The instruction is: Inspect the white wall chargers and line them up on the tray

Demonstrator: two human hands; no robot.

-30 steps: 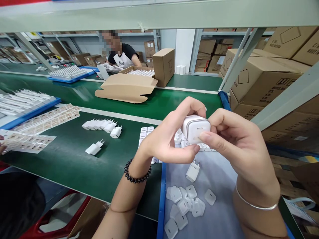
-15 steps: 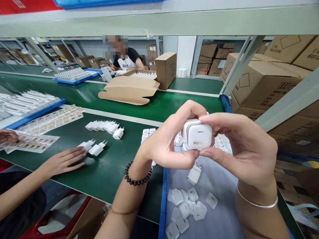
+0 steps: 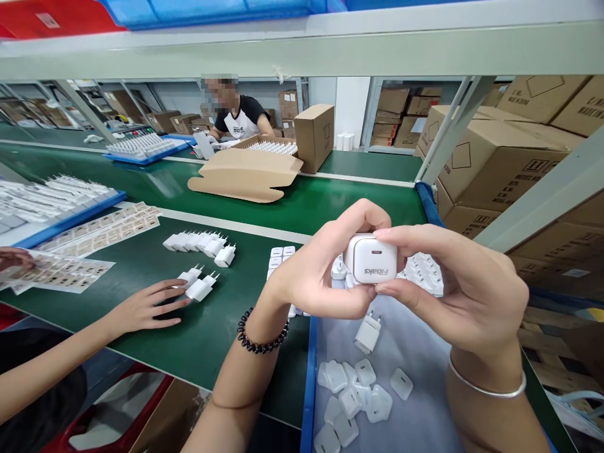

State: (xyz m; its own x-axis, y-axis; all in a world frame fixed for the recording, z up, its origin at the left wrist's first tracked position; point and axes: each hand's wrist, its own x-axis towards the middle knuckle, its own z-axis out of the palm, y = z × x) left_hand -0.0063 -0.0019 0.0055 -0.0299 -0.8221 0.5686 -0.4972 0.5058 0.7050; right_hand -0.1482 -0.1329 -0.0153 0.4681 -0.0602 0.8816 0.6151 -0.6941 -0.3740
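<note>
White USB-C charger (image 3: 372, 259) was held up over the far end of the blue tray (image 3: 307, 352), port face with grey lettering turned square to the camera, probably so that face could be checked. Left hand (image 3: 316, 277) was closed on its left side: thumb under the lower edge, index curled over the top. Right hand (image 3: 465, 289) was closed on the right side, index along the top edge, thumb at the bottom corner. Both gripped the same charger, so it hung clear of the tray.

Just below it one loose charger (image 3: 367, 332) lay on the tray liner, prongs up. Nearer, a heap of clear film squares (image 3: 356, 393). Further chargers (image 3: 425, 272) sat behind the right hand.

Left, on the green belt (image 3: 141, 296), a co-worker's hand (image 3: 144, 308) lay flat, fingertips touching a pair of chargers (image 3: 195, 283); a row of chargers (image 3: 198, 241) stood beyond. Label sheets (image 3: 56, 270) lay far left. Far side: a flat cardboard blank (image 3: 245, 175) and another person at a box.

Versus a second earlier: the right thumb had come off the port face, so the lettering was in plain sight; the charger sat slightly lower in frame. The co-worker's hand had arrived on the belt.
</note>
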